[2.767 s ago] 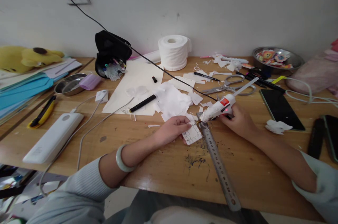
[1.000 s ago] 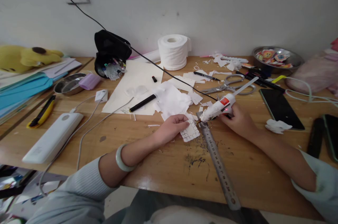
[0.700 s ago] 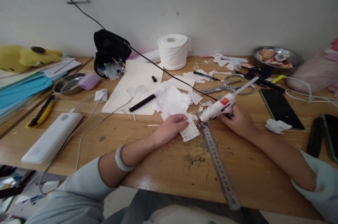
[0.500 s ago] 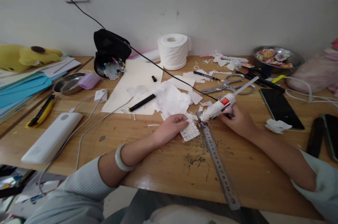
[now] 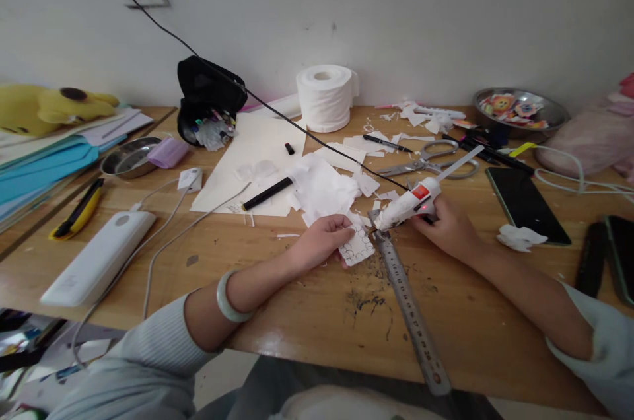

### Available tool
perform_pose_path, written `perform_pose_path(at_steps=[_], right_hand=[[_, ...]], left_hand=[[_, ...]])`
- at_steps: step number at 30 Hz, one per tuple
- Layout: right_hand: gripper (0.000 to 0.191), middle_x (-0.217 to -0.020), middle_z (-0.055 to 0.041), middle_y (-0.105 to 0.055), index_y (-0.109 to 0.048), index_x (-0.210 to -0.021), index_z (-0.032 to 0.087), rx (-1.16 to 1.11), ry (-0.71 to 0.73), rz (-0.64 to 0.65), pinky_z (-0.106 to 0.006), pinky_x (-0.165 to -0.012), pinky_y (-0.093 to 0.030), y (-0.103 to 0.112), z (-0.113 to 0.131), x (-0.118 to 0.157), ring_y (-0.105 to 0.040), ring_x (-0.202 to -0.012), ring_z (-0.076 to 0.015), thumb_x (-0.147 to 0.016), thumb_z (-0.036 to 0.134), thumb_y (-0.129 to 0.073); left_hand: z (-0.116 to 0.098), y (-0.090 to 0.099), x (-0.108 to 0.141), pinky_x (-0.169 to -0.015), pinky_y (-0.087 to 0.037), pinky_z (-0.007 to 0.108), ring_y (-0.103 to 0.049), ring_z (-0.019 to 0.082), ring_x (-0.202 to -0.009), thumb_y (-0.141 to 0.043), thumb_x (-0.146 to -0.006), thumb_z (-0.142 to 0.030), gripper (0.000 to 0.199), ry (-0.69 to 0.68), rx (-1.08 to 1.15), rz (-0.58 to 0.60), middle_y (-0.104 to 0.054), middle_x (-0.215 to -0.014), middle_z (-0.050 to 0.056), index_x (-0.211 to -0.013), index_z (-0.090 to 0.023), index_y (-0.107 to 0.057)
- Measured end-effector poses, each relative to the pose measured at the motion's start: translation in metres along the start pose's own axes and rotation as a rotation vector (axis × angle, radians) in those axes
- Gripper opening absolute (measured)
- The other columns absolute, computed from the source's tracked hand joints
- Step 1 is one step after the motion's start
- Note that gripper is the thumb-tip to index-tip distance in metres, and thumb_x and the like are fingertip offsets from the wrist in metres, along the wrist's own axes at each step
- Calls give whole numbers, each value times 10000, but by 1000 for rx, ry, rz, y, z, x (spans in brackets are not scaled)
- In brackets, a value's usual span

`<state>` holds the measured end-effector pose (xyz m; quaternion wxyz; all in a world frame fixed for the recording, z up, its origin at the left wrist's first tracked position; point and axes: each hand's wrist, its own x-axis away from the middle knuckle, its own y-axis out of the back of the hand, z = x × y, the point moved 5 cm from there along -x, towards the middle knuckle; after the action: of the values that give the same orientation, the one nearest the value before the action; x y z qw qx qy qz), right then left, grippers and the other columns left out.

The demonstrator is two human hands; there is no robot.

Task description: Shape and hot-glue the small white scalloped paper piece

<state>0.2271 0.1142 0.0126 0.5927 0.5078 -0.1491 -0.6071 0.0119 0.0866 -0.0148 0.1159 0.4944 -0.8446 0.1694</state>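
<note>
The fingers (image 5: 341, 233) of your left hand (image 5: 317, 246) are pinched closed on a small white card (image 5: 358, 249) with black scalloped lines drawn along its edges, your thumb lying on top. In the head view, that card is just left of the upper end of the steel ruler (image 5: 412, 317), which lies aslant on the wooden desk (image 5: 307, 321). The fingers of your right hand (image 5: 452, 228) are curled round the grip of a white hot-glue gun (image 5: 400, 210), to the right of the ruler's upper end; its nozzle points at the card's right edge, and you cannot tell whether they touch. A glue stick (image 5: 461, 164) juts from the gun's back, and its red light glows. Beyond the ruler you have scissors (image 5: 430, 159) and a toilet paper roll (image 5: 324, 103); left of it, a black marker (image 5: 267, 194); well to its right, a smartphone (image 5: 529, 204)
</note>
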Motion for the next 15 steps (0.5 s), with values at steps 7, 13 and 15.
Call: perform_pose_path(at_steps=[7, 13, 15], right_hand=[[159, -579, -19, -525, -382, -642, 249, 3, -1, 4, -289, -465, -355, 1, 2, -1, -518, -554, -191, -677, 292, -532], [154, -570, -7, -510, -388, -655, 249, 7, -6, 1, -279, -446, -331, 1, 1, -1, -491, -519, -173, -674, 296, -533], [151, -571, -6, -513, -395, -661, 247, 11, -14, 5, -276, -441, -327, 0, 0, -1, -485, -510, -170, -677, 301, -536]], left_hand=[[-3, -1, 0, -447, -384, 198, -504, 85, -459, -586, -735, -325, 186, -1, 2, -8, -546, -576, -29, -701, -153, -521], [-3, -1, 1, -426, -354, 195, -463, 77, -431, -584, -725, -320, 182, 11, 18, -24, -518, -550, -45, -689, -160, -506], [-4, -1, 1, -438, -362, 197, -464, 78, -439, -584, -718, -321, 183, 6, 28, -25, -510, -548, -47, -686, -161, -502]])
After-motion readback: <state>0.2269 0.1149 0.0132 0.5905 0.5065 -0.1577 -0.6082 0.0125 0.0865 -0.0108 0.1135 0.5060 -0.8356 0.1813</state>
